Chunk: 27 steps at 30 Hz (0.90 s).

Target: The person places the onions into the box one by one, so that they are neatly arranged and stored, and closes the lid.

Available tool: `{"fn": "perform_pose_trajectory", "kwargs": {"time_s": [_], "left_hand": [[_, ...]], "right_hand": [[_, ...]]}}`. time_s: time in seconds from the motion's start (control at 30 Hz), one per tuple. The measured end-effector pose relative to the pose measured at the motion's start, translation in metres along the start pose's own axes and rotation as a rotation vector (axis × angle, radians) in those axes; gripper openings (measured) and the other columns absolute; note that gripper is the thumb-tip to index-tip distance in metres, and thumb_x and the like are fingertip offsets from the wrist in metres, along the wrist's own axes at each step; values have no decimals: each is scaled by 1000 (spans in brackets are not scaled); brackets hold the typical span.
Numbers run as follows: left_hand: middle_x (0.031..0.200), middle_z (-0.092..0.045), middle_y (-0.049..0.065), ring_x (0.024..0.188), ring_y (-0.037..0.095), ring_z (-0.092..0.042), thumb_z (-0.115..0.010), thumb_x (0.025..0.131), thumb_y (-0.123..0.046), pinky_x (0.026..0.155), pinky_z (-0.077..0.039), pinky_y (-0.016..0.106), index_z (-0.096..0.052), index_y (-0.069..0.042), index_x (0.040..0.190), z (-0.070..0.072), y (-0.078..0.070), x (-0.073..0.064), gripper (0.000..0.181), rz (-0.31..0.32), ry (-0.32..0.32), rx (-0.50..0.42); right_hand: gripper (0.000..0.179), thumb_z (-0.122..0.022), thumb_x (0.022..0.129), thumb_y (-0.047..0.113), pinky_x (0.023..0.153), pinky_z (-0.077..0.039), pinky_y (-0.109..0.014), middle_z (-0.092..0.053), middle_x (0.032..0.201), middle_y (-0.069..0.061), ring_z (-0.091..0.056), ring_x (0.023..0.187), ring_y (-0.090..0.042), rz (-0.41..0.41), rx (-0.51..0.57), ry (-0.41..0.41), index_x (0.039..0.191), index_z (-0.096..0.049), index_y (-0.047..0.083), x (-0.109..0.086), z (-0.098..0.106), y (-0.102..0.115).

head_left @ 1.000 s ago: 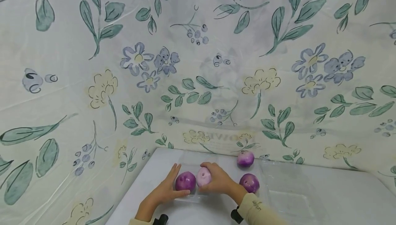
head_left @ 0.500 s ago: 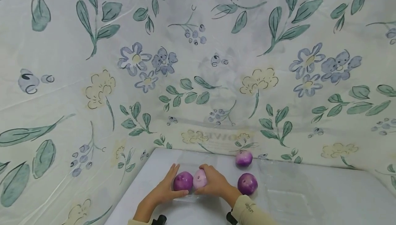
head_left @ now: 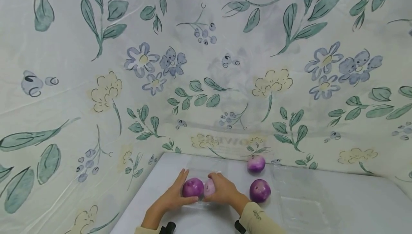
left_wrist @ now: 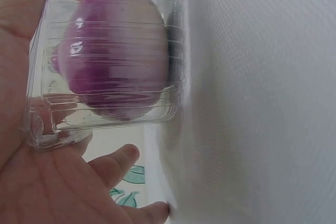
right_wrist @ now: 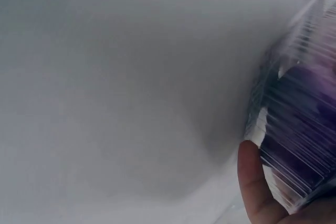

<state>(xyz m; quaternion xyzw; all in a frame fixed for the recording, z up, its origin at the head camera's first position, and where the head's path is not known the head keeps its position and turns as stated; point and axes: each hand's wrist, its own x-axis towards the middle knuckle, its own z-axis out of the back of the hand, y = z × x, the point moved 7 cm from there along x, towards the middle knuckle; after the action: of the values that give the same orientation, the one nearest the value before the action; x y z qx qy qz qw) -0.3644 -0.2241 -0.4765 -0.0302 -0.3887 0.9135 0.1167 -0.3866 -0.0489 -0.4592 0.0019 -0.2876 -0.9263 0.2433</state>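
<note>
A clear plastic container (head_left: pixel 201 205) with ribbed walls stands on the white table, a glossy purple onion (head_left: pixel 193 187) in its left half. My left hand (head_left: pixel 170 196) grips the container's left end, thumb along the near side and fingers on the far side; in the left wrist view its lower fingers (left_wrist: pixel 114 165) stretch past the container (left_wrist: pixel 113 123). My right hand (head_left: pixel 225 191) holds a paler onion (head_left: pixel 209 187) at the container's right half, beside the purple one. In the right wrist view a fingertip (right_wrist: pixel 249 158) touches the ribbed wall, with a dark purple shape behind it.
Two more purple onions lie right of my right hand, one at the back (head_left: pixel 256 164) and one nearer (head_left: pixel 260 190). A second clear plastic container (head_left: pixel 304 196) lies farther right. A floral-print sheet (head_left: pixel 206 119) hangs behind the white table (head_left: pixel 360 198).
My right hand has brought the paler onion slightly left and turned it, so less of it shows now. The left hand keeps its place at the container.
</note>
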Motion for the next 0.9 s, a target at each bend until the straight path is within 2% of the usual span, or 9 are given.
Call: {"fn": "perform_pose_trajectory", "kwargs": {"time_s": [0.33, 0.57, 0.9], "left_hand": [[164, -4, 27, 146, 54, -15, -84, 76, -42, 110, -24, 72, -17, -6, 158, 2, -2, -3, 113, 9, 6, 3], [164, -2, 27, 147, 54, -13, -83, 77, -43, 109, -24, 73, -16, -5, 158, -4, 2, -8, 112, 19, 33, -6], [164, 1, 26, 148, 52, -9, -82, 77, -44, 112, -21, 72, -14, -5, 158, -2, -2, 2, 113, 13, 38, -8]], "right_hand": [[77, -88, 64, 40, 88, -54, -49, -61, 121, -9, -63, 105, -25, -20, 23, 15, 128, -57, 10, 0, -4, 0], [75, -88, 64, 40, 86, -55, -47, -62, 117, -7, -63, 102, -23, -16, 10, 34, 125, -58, 9, -7, -9, 1], [75, -87, 64, 43, 85, -55, -47, -62, 119, -8, -63, 103, -23, -22, -24, 21, 126, -58, 11, 0, 0, -1]]}}
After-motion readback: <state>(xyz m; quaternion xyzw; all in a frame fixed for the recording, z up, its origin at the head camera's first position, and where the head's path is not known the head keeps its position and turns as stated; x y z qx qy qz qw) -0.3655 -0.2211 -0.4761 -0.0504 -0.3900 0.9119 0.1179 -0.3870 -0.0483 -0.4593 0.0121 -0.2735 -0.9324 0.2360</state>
